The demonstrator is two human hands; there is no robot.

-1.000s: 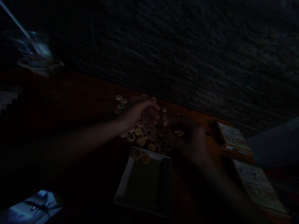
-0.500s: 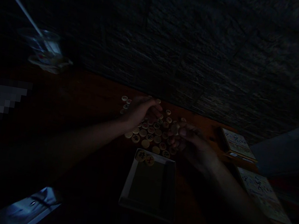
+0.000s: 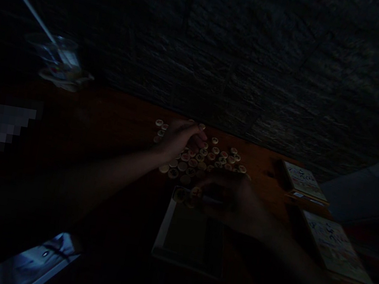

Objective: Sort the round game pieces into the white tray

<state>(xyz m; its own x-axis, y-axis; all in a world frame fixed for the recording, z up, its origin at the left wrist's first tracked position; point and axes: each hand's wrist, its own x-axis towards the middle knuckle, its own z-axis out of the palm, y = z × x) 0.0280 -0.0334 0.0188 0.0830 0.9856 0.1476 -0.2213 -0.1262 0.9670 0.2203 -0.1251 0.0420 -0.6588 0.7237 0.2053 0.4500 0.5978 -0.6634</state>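
Note:
Several round wooden pieces (image 3: 183, 166) with characters lie spread on the brown table. My right hand (image 3: 226, 197) pinches one round piece (image 3: 196, 193) above the far edge of an open shallow box (image 3: 160, 238). Inside the box's far left corner lie two pieces (image 3: 179, 194), one partly hidden behind the held piece. Over the left part of the spread pieces hovers or rests my left hand (image 3: 181, 138), fingers curled; whether it holds anything is hidden.
A clear plastic cup (image 3: 57, 56) with a white straw stands at the back left. Two printed boxes (image 3: 302, 180) (image 3: 338, 245) lie on the right. A stone wall (image 3: 222, 70) rises behind the table (image 3: 117, 116).
My right hand has moved left and nearer, from the right side of the spread pieces to the box, carrying a piece. My left hand has stayed nearly in place.

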